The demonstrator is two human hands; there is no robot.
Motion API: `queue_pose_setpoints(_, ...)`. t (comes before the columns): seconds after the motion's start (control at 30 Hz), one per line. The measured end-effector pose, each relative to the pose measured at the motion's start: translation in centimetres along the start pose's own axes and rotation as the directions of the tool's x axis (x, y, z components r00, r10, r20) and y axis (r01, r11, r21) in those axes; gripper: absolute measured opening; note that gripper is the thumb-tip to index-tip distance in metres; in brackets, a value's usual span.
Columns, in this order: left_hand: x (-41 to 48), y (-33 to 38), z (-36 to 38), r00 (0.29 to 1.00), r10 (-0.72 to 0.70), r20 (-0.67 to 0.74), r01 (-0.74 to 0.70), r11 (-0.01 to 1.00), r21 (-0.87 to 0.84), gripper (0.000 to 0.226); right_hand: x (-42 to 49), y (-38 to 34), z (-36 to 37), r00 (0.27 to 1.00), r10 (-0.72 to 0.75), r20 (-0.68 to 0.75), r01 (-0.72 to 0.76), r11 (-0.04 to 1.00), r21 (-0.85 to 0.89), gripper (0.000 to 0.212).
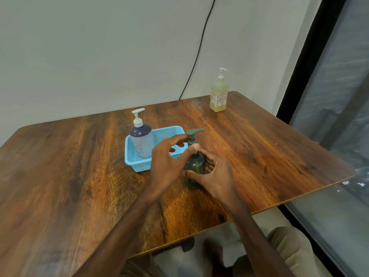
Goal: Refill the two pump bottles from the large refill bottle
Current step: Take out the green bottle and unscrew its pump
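Note:
A dark green pump bottle stands on the wooden table just right of the blue basket. My right hand curls around its body, thumb across the front and fingers behind. My left hand reaches in from the left, with thumb and forefinger pinching the neck under the pump head. A pale blue pump bottle with a white pump stands upright in the left end of the basket. At the far right corner, a tall bottle of yellowish liquid, also topped with a white pump, stands apart from both hands.
The blue mesh basket sits mid-table, its right part hidden behind my left hand. A black cable hangs down the wall behind the table. A dark window frame runs along the right side. My knees show below the near table edge.

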State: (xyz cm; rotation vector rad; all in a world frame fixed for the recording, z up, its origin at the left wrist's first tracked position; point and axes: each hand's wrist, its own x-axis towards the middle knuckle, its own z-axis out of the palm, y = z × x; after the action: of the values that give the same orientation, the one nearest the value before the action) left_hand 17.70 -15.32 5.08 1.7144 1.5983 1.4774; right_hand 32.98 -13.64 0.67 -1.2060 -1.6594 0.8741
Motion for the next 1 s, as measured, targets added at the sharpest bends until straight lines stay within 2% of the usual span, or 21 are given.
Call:
queue_pose_setpoints(0.17, 1.6, 2.6, -1.0, 0.998, 0.025, -0.064, -0.034, 0.99, -0.139, 0.021, 0.0, 0.1, 0.0, 1.0, 0.02, -0.013, -0.02, 1.0, 0.008, 0.091)
queue_pose_setpoints(0.37, 3.4, 5.8, -2.6, 0.989, 0.087, -0.117, -0.116, 0.958, -0.264, 0.032, -0.1, -0.2, -0.2, 1.0, 0.019, 0.001, -0.019, 1.0, -0.002, 0.085)
queue_pose_setpoints(0.57, 4.3, 8.8, -4.1, 0.963, 0.174, -0.206, -0.223, 0.943, -0.247, 0.028, -0.1, -0.1, -0.2, 0.999, 0.039, -0.006, -0.039, 0.999, -0.002, 0.094)
queue_pose_setpoints(0.7, 4.2, 8.9, -4.3, 0.965, 0.201, -0.169, -0.233, 0.953, -0.195, 0.029, -0.3, -0.1, -0.2, 0.999, 0.041, -0.001, -0.041, 0.999, 0.006, 0.094)
queue_pose_setpoints(1.0, 3.7, 6.6, -3.2, 0.98, 0.163, -0.112, -0.184, 0.959, -0.216, 0.031, -0.4, -0.3, -0.1, 0.999, 0.034, -0.001, -0.034, 0.999, -0.012, 0.088)
